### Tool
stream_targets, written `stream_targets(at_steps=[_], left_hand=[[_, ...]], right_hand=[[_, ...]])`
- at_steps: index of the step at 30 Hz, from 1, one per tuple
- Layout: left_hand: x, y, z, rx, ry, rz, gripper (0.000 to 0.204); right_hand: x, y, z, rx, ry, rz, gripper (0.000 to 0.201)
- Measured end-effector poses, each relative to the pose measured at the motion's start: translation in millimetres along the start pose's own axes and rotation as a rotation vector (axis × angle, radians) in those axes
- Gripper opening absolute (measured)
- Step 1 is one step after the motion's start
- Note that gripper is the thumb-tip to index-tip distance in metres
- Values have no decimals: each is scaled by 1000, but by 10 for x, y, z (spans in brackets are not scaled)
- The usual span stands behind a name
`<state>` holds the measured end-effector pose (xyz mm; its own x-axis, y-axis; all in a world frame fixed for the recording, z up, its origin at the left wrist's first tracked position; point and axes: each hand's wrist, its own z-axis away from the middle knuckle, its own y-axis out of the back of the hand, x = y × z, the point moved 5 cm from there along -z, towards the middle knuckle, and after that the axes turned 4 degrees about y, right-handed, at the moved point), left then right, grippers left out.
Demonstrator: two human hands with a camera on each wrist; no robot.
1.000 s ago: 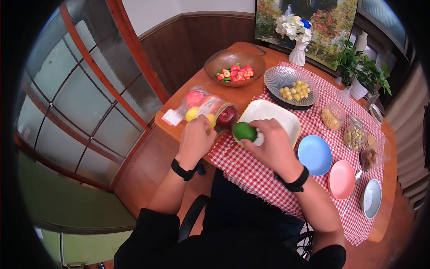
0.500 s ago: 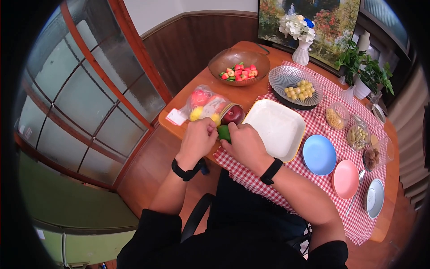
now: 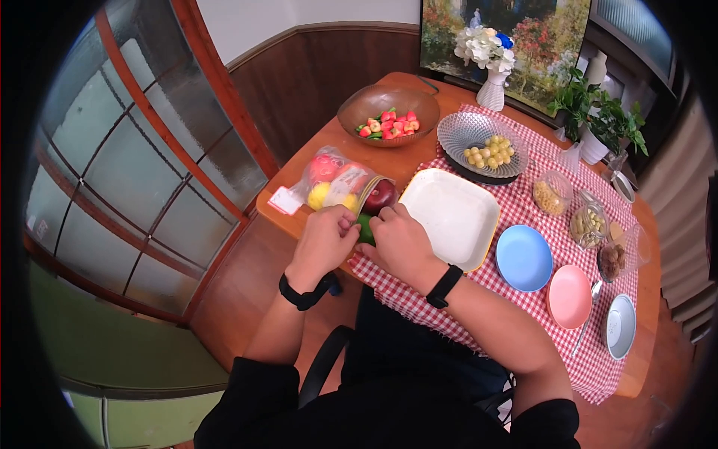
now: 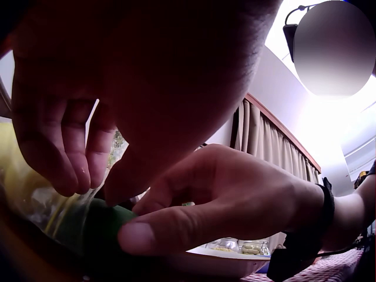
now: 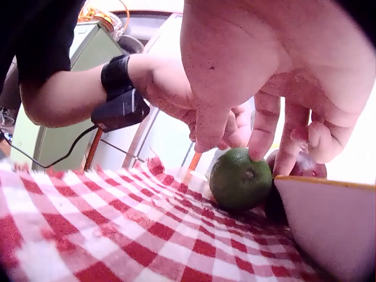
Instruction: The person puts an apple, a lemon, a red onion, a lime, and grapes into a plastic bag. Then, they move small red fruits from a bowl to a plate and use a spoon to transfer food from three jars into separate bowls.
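Observation:
A clear plastic bag [image 3: 348, 178] with yellow and reddish fruits lies on the table's left side. My left hand [image 3: 320, 243] pinches the lower edge of its mouth. With thumb and fingertips, my right hand [image 3: 405, 245] holds a green fruit [image 3: 366, 230] at the opening; the left wrist view shows this green fruit [image 4: 106, 229] against the bag's rim. Just above it, a dark red fruit [image 3: 380, 195] sits at the mouth. In the right wrist view the green fruit [image 5: 239, 179] is low over the checked cloth [image 5: 147, 223], beside the tray's wall [image 5: 335, 217].
Right of the hands stands a white tray [image 3: 452, 217]. Behind are a brown bowl [image 3: 351, 123] of small red and green pieces and a glass bowl [image 3: 458, 133] with grapes. Blue [image 3: 523, 258], pink [image 3: 569, 297] and pale [image 3: 620, 327] dishes and several jars stand further right.
My right hand has carried the green fruit left from over the tray's edge to the bag's mouth. My left hand has stayed at the bag.

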<state>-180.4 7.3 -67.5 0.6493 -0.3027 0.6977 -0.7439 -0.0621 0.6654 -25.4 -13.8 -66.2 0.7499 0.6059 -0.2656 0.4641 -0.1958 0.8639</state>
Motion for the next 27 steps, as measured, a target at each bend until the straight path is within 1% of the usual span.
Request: stream_targets(at_steps=[3,5,10,13,15,16,17,18,20,21,22,23,24,25,27], left_hand=[[-2,-7,24,-32,-14,2,21],[-10,-18,58,-16,-38,7,21],[45,-12,93,7,-70,53,22],[162,23,88,20,-123,82,18],[264,24,75,13,-143,108,14],[299,5,65,15,-145,116,14],[321,-46,52,-46,-115,130,13],[342,-99,37,-107,-88,142,11],[406,-161,27,-112,-119,166,11],[436,-194,40,-122,-142,185,10],[462,-216,51,-121,-150,188,10],[485,-239,69,-121,-147,215,10],[500,-268,90,-123,-145,242,10],[500,-315,116,-144,-128,264,11],[550,-400,204,-179,-152,284,11]], right_hand=[[-7,141,59,-34,3,-37,32],[8,217,115,-43,1,-44,31],[106,479,256,23,-58,-90,27],[330,715,286,59,-68,-94,23],[607,887,269,56,-169,-86,22],[775,992,222,11,-226,-23,22],[996,1070,182,13,-283,-21,18],[1209,1162,129,5,-272,60,16],[1641,1325,35,-56,-315,160,16],[1885,1358,7,-125,-356,177,19],[2093,1392,7,-120,-358,184,19],[2294,1399,17,-165,-356,249,20],[2447,1406,12,-211,-356,312,21],[2575,1410,0,-291,-402,374,29],[2722,1397,-20,-258,-389,364,33]])
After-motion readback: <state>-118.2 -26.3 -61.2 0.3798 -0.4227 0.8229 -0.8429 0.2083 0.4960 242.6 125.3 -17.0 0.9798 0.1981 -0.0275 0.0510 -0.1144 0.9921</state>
